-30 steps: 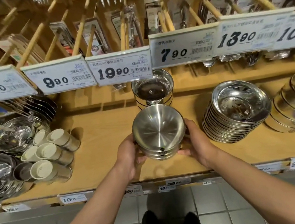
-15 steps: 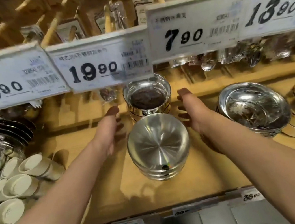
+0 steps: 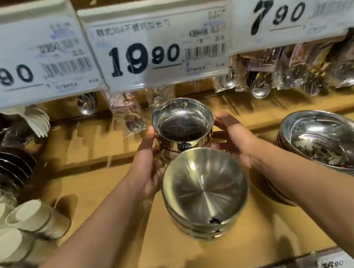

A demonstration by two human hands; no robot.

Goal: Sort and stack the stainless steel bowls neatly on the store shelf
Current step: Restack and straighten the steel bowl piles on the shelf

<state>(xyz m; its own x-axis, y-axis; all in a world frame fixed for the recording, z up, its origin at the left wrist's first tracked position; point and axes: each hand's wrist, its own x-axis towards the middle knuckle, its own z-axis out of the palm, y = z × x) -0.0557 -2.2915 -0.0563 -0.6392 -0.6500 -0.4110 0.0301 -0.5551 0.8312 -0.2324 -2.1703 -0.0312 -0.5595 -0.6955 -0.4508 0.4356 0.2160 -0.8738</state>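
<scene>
A short stack of brushed steel bowls stands on the wooden shelf in front of me, free of both hands. Behind it is a stack of straight-walled shiny steel bowls. My left hand holds that rear stack on its left side, and my right hand holds it on its right side, fingers curled round the wall. The lower part of the rear stack is hidden by the front stack.
A leaning row of wide steel bowls lies at the right. White cups lie on their sides at the left, with steel plates behind them. Price tags hang overhead, packed spoons below them.
Both hands let go of the brushed bowl stack, reached past it and closed round the shiny stack behind. My head has moved closer to the shelf.
</scene>
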